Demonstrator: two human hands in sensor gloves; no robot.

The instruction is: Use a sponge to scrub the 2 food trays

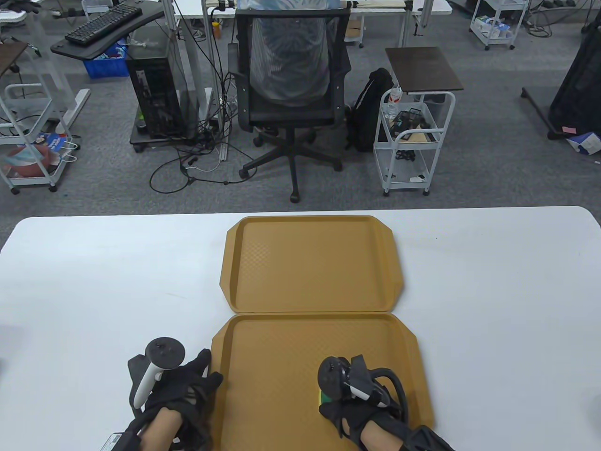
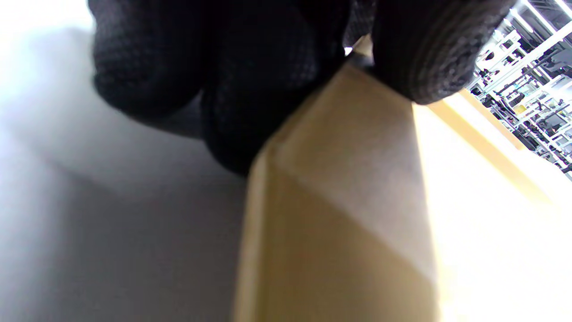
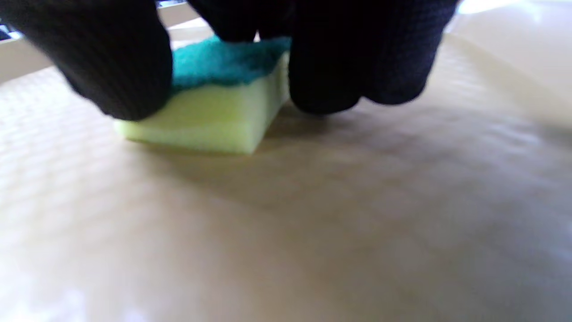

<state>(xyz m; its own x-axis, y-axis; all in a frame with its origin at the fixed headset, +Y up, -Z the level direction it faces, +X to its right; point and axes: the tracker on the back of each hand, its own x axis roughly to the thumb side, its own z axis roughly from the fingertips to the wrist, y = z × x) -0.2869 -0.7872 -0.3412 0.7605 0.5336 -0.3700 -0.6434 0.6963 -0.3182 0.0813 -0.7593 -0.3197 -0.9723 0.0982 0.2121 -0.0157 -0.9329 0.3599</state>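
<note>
We had our right hand [image 1: 350, 399] curled around the sponge [image 3: 210, 112], pressed flat on the near tray [image 1: 281, 357]; the far tray [image 1: 310, 263] lay straight ahead. Left hand [image 1: 183, 390] pinched the near tray's left rim.

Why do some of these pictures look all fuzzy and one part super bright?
Left wrist view: the near tray sits too close, so it blurs, and its inside glares white at the right. Right wrist view: the sponge and tray are soft and smeared, the fingers dark. Table view: sharp, evenly lit, edges slightly bowed.
</note>
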